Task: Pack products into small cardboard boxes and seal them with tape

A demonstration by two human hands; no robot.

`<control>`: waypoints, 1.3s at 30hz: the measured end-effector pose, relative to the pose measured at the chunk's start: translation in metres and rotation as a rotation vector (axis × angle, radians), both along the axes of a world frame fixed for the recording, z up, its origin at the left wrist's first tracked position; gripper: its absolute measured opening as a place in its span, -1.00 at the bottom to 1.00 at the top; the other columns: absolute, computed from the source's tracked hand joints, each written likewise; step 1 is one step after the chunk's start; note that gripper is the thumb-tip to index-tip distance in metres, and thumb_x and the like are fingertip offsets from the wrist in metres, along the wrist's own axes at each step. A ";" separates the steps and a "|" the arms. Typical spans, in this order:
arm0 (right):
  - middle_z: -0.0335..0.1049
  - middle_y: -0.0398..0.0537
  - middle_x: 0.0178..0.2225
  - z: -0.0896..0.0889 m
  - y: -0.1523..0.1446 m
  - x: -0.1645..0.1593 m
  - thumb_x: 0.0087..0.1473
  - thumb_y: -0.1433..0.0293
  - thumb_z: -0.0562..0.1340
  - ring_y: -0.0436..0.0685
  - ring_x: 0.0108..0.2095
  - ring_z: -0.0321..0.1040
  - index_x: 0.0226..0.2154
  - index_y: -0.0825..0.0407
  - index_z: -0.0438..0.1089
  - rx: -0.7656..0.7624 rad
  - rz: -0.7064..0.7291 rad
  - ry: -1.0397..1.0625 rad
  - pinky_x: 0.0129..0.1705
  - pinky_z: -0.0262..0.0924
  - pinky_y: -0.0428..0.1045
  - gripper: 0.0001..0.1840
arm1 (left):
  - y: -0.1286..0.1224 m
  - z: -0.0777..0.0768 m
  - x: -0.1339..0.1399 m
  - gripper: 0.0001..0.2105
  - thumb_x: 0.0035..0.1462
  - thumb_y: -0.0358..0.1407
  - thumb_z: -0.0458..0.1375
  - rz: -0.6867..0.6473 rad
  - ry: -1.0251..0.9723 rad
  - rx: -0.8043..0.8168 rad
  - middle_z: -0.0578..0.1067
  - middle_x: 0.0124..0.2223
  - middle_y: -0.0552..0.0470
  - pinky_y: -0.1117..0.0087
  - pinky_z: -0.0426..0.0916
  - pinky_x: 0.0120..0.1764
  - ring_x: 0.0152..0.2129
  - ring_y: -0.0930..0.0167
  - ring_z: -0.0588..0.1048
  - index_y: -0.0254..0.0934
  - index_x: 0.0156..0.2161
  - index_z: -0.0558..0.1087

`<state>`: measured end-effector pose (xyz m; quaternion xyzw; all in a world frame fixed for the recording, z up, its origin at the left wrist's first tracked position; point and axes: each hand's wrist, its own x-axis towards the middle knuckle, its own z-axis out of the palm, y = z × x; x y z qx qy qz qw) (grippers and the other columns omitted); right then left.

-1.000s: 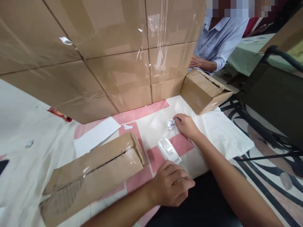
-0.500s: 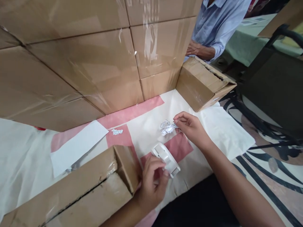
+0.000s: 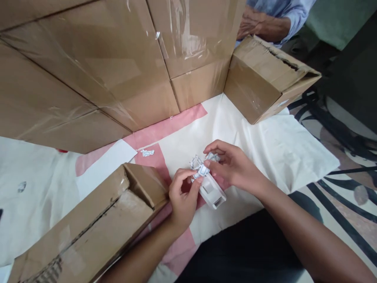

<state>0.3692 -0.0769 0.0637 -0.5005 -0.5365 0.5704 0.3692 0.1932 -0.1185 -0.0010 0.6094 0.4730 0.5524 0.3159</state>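
Note:
My left hand [image 3: 185, 192] pinches the near edge of a paper cutout [image 3: 202, 169] with thumb and forefinger. Curled fingers of my right hand [image 3: 232, 163] hold the same bunch from the other side, with another piece of cut paper [image 3: 212, 157] showing between them. The cutouts are white with blue-grey outlines; how many there are I cannot tell. Just below lies a white plastic piece, which looks like a tape dispenser [image 3: 213, 194], partly covered by the paper and my left fingers. A separate small cutout [image 3: 147, 152] rests on a pink patch of the cloth.
Taped cardboard boxes [image 3: 118, 74] form a wall at the back. One carton [image 3: 265, 74] stands at right, another [image 3: 97, 224] at front left. A white sheet [image 3: 108, 167] lies behind the front carton on the pink-and-white cloth [image 3: 256, 145]. Another person's hands [image 3: 250, 23] are beyond.
My left hand has left the white dispenser and moved up to the paper cutouts. My right hand has come slightly left and now grips them. The view has tilted down.

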 end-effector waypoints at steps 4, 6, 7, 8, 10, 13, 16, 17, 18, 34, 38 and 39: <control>0.34 -0.23 -0.40 -0.008 -0.003 -0.006 0.07 0.23 0.40 -0.07 -0.58 0.13 -0.09 -0.09 0.34 -0.032 0.049 -0.088 -0.57 -0.01 -0.08 -0.63 | -0.001 -0.002 0.000 -0.91 0.22 -0.37 0.31 0.013 -0.022 0.004 0.48 -0.33 0.13 0.48 0.36 -0.29 -0.43 0.50 0.42 -0.20 -0.19 0.50; 0.29 -0.26 -0.45 -0.011 -0.003 -0.008 0.10 0.27 0.36 -0.05 -0.57 0.14 -0.09 -0.10 0.34 -0.044 0.033 -0.077 -0.56 0.01 -0.09 -0.68 | -0.002 -0.002 -0.001 -0.90 0.22 -0.36 0.31 0.024 -0.018 -0.012 0.49 -0.32 0.12 0.47 0.36 -0.28 -0.43 0.49 0.42 -0.20 -0.17 0.51; 0.28 -0.26 -0.45 -0.012 -0.003 -0.008 0.11 0.29 0.34 -0.04 -0.55 0.17 -0.09 -0.11 0.33 -0.050 0.021 -0.064 -0.56 0.02 -0.09 -0.70 | -0.002 -0.003 -0.001 -0.90 0.22 -0.37 0.30 0.022 -0.015 -0.022 0.49 -0.31 0.11 0.46 0.36 -0.26 -0.42 0.49 0.41 -0.19 -0.15 0.51; 0.28 -0.25 -0.45 -0.012 -0.003 -0.009 0.12 0.30 0.33 -0.03 -0.54 0.18 -0.09 -0.11 0.33 -0.054 0.007 -0.053 -0.55 0.03 -0.09 -0.71 | -0.002 -0.003 -0.001 -0.89 0.23 -0.38 0.29 0.014 -0.014 -0.030 0.49 -0.31 0.12 0.46 0.35 -0.25 -0.41 0.49 0.40 -0.19 -0.14 0.51; 0.30 -0.24 -0.42 -0.010 -0.002 -0.009 0.12 0.30 0.32 -0.03 -0.54 0.19 -0.10 -0.10 0.33 -0.048 -0.017 -0.049 -0.55 0.03 -0.09 -0.72 | -0.001 -0.002 -0.001 -0.88 0.24 -0.40 0.27 -0.007 -0.020 -0.033 0.43 -0.33 0.13 0.46 0.33 -0.25 -0.41 0.49 0.38 -0.19 -0.13 0.51; 0.33 -0.22 -0.41 -0.008 -0.001 -0.010 0.12 0.31 0.31 -0.03 -0.53 0.21 -0.15 -0.09 0.35 -0.018 -0.042 -0.057 -0.52 0.07 -0.08 -0.77 | 0.000 0.001 0.000 -0.90 0.27 -0.42 0.23 -0.014 -0.032 -0.007 0.36 -0.36 0.15 0.47 0.30 -0.28 -0.42 0.50 0.35 -0.20 -0.14 0.50; 0.35 -0.21 -0.41 -0.007 0.000 -0.012 0.13 0.30 0.31 -0.02 -0.52 0.23 -0.19 -0.07 0.36 0.013 -0.046 -0.047 -0.50 0.08 -0.07 -0.81 | 0.002 0.004 0.001 -0.92 0.28 -0.40 0.22 -0.005 -0.013 0.008 0.36 -0.36 0.14 0.46 0.30 -0.29 -0.42 0.50 0.34 -0.20 -0.14 0.50; 0.35 -0.21 -0.41 -0.007 0.000 -0.012 0.13 0.29 0.32 -0.02 -0.52 0.23 -0.20 -0.07 0.36 0.021 -0.053 -0.040 -0.50 0.08 -0.07 -0.82 | 0.002 0.005 0.001 -0.92 0.27 -0.38 0.23 -0.002 0.001 0.007 0.35 -0.36 0.14 0.45 0.30 -0.29 -0.42 0.49 0.34 -0.20 -0.14 0.50; 0.35 -0.22 -0.42 -0.007 0.000 -0.013 0.13 0.29 0.32 -0.02 -0.53 0.22 -0.21 -0.07 0.36 0.025 -0.060 -0.033 -0.51 0.08 -0.06 -0.82 | 0.002 0.005 0.002 -0.92 0.27 -0.38 0.24 0.001 0.015 0.004 0.34 -0.36 0.13 0.44 0.30 -0.30 -0.42 0.48 0.34 -0.20 -0.14 0.50; 0.31 -0.26 -0.43 -0.005 0.003 -0.006 0.02 0.41 0.32 -0.03 -0.53 0.25 -0.23 -0.05 0.30 0.041 -0.160 0.111 -0.45 0.17 -0.05 -0.76 | 0.022 0.034 0.002 -0.89 0.30 -0.30 0.19 -0.076 0.410 -0.032 0.53 -0.39 0.10 0.36 0.24 -0.29 -0.45 0.43 0.43 -0.22 -0.23 0.57; 0.29 -0.26 -0.41 -0.004 0.002 -0.003 0.02 0.45 0.28 -0.02 -0.47 0.25 -0.19 -0.04 0.30 0.119 -0.156 0.090 -0.37 0.21 -0.04 -0.74 | 0.032 0.047 0.005 -0.84 0.27 -0.28 0.18 -0.157 0.497 -0.052 0.47 -0.47 0.10 0.36 0.17 -0.37 -0.49 0.42 0.40 -0.23 -0.34 0.55; 0.28 -0.25 -0.41 -0.003 0.002 -0.002 0.03 0.46 0.27 -0.01 -0.46 0.24 -0.18 -0.04 0.30 0.137 -0.151 0.077 -0.36 0.21 -0.04 -0.73 | 0.033 0.049 0.006 -0.84 0.26 -0.29 0.18 -0.166 0.500 -0.053 0.45 -0.48 0.11 0.36 0.17 -0.37 -0.49 0.42 0.40 -0.23 -0.35 0.54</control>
